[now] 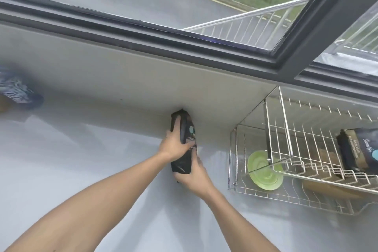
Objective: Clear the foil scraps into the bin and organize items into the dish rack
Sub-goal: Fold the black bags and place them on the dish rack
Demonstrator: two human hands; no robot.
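Observation:
A black packet [187, 139] with a teal spot stands on the white counter against the back wall, at the middle of the view. My left hand [173, 142] grips its upper left side and my right hand [194, 178] holds its lower end. To the right stands a two-tier wire dish rack [286, 149]. A similar black packet [360, 151] lies on its upper tier. A green plate [263, 172] leans in its lower tier, with a wooden board [327, 188] beside it. No foil scraps or bin are in sight.
Another dark printed packet [17, 90], blurred, lies at the far left of the counter [81, 159]. A dark-framed window [184, 37] runs above the back wall, its right pane swung open. The counter stretches left and forward of my arms.

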